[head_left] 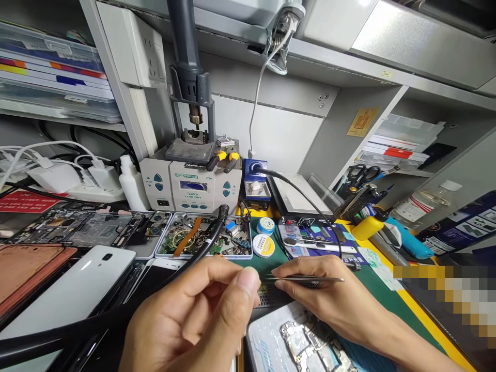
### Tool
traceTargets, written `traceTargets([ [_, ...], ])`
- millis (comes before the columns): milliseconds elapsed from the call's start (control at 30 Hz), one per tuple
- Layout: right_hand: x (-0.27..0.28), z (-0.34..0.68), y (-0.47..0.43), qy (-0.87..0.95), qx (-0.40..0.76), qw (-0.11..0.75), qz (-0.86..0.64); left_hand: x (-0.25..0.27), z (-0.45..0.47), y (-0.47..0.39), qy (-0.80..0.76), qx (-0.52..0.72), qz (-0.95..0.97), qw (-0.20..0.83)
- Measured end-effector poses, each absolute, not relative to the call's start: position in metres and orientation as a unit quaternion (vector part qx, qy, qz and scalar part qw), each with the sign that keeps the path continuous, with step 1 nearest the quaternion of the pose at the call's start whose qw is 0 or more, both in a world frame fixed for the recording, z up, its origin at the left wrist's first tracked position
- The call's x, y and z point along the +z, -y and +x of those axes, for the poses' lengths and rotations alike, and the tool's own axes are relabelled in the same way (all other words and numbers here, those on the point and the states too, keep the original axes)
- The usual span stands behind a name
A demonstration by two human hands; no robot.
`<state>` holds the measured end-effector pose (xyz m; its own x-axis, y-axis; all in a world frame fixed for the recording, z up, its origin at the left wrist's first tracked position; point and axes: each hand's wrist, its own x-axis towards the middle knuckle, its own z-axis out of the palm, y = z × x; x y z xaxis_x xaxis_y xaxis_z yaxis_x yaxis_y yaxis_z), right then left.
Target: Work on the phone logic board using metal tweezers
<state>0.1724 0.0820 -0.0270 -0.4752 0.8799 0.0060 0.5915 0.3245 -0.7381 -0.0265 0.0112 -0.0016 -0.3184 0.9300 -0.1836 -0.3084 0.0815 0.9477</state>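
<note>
Both hands meet low in the middle of the view, just above the counter (pixel 391 302). Right hand (pixel 333 297) lies palm down, fingers pinched shut on a pair of slim metal tweezers (pixel 306 279), which run level, with the tips towards the left hand. Left hand (pixel 194 320) is raised closer to the camera, thumb up and fingers curled loosely inward; whether it grips anything, I cannot tell. Tweezer tips sit right at the left thumb.

Just below the right hand lies an opened phone (pixel 306 346) with its circuit board bare. A thick black cable (pixel 186 266) sweeps in from the lower left, passes behind the left hand and rises over a tray of small parts (pixel 205 240). Two solder spools (pixel 264 244) stand just beyond the tweezers. Further back, a hot-air rework station (pixel 191 181) carries yellow-handled cutters (pixel 225 157) on its top, with a white bottle (pixel 132 183) at its left. A white phone back (pixel 81 289) rests at the left, scissors (pixel 362 173) and pens stand at the right.
</note>
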Motion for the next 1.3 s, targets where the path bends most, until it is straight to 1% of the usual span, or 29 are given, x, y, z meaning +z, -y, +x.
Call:
traceTargets([
  [1033,-0.0279,0.1733,-0.0828,0.782,0.361,0.206,-0.464,-0.0012,-0.0253,-0.0103,-0.548,0.593,0.323,0.494],
  [1300,-0.0259,0.1741,-0.0865,0.771,0.385,0.205,-0.464,-0.0012,-0.0269,-0.0095,-0.553,0.568,0.322,0.517],
])
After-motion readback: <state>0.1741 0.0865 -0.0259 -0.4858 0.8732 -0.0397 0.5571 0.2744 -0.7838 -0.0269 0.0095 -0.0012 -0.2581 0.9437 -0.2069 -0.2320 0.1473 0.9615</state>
